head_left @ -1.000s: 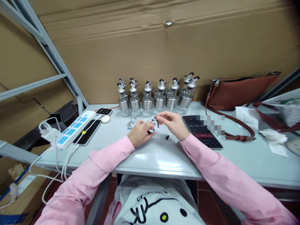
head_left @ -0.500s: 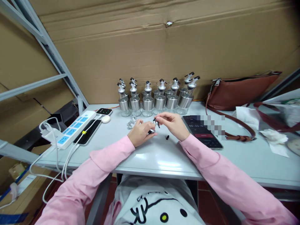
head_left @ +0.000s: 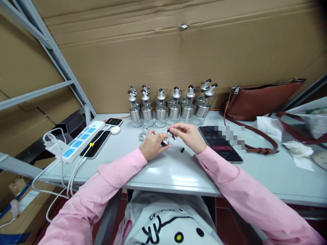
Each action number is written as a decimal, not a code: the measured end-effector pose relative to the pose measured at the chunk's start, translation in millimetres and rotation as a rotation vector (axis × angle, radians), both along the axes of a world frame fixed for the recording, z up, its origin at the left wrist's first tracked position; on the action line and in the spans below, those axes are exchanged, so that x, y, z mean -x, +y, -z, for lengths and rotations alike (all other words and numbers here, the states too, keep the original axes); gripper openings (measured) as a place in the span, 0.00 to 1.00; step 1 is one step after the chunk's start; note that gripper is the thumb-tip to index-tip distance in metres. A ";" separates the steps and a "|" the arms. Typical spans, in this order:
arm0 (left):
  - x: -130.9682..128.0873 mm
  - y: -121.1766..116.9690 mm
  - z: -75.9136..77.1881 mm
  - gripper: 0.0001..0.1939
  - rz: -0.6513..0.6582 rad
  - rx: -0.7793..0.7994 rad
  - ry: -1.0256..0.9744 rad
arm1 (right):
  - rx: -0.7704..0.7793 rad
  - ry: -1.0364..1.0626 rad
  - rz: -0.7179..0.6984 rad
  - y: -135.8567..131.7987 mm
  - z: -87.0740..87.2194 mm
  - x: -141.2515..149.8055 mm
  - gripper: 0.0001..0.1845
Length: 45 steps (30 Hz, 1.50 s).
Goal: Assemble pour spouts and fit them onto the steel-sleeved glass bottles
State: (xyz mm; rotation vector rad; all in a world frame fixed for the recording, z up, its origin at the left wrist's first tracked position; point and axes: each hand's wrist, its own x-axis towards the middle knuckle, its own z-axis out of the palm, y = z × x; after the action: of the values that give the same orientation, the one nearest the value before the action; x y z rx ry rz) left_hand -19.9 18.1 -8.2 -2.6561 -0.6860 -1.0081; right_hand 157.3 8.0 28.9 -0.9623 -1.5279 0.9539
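My left hand [head_left: 152,144] rests on the grey table [head_left: 166,166] with its fingers closed round a small silver pourer cap [head_left: 165,141]. My right hand [head_left: 188,135] pinches a small black part [head_left: 171,133] at the top of that cap. The two hands meet in front of a row of glass and steel oil bottles [head_left: 170,109]. A tiny black piece [head_left: 182,149] lies loose on the table just below my right hand. Another silver cap [head_left: 143,132] lies behind my left hand.
A phone with a running timer [head_left: 220,143] lies right of my right hand. A brown leather bag [head_left: 263,97] and crumpled tissues [head_left: 297,149] sit at the far right. At the left are a white power strip [head_left: 80,139], a black phone [head_left: 95,143] and cables. Cardboard lines the back.
My right hand has brought the black part down and left onto the cap in my left hand. The left hand has barely moved.
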 end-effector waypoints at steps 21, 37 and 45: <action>1.2 0.8 -0.4 0.37 -0.203 0.097 0.091 | -0.060 -0.095 -0.096 3.7 6.5 -5.6 0.15; 3.2 1.1 -5.0 0.27 -0.196 0.209 0.019 | 0.031 -0.011 -0.079 0.7 7.9 -0.2 0.18; 1.7 -1.2 -4.7 0.28 -0.174 0.183 0.002 | -0.031 0.007 0.025 1.2 8.0 0.6 0.15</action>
State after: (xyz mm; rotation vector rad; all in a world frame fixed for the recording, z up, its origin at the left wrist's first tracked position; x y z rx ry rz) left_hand -21.6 16.9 -3.5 -2.6888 -1.0350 -0.9359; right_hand 156.6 9.2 20.9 -0.9531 -1.5172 0.9129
